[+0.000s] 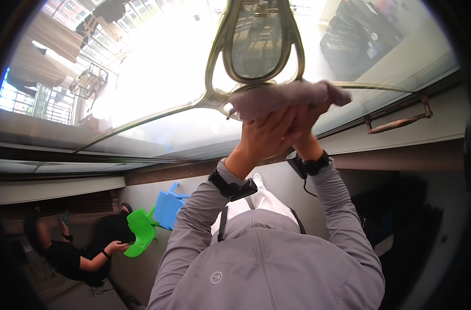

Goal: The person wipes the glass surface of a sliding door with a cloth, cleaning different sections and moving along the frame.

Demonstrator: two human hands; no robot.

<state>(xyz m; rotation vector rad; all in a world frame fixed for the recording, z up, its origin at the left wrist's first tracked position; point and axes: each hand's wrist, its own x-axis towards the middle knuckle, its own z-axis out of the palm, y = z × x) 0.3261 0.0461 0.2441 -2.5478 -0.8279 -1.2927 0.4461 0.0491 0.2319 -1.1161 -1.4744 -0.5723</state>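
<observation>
Both hands are raised together at a glass door panel (pixel 173 133) with pale metal ornamental trim (pixel 210 77). My left hand (pixel 264 133) and my right hand (pixel 307 120) press a pinkish-grey cloth (pixel 278 99) against the trim, just below an oval glass inset (pixel 257 42). The hands overlap, so which one bears more of the cloth is hard to tell; their fingertips are partly hidden by it. Black straps with small devices sit on both wrists, over grey sleeves.
A worn metal door handle (pixel 398 123) juts out at the right. Low at the left stand a green plastic chair (pixel 142 232) and a blue plastic chair (pixel 168 209). Another person (pixel 80 252) in black sits beside the green one. Laundry (pixel 49 42) hangs beyond the glass.
</observation>
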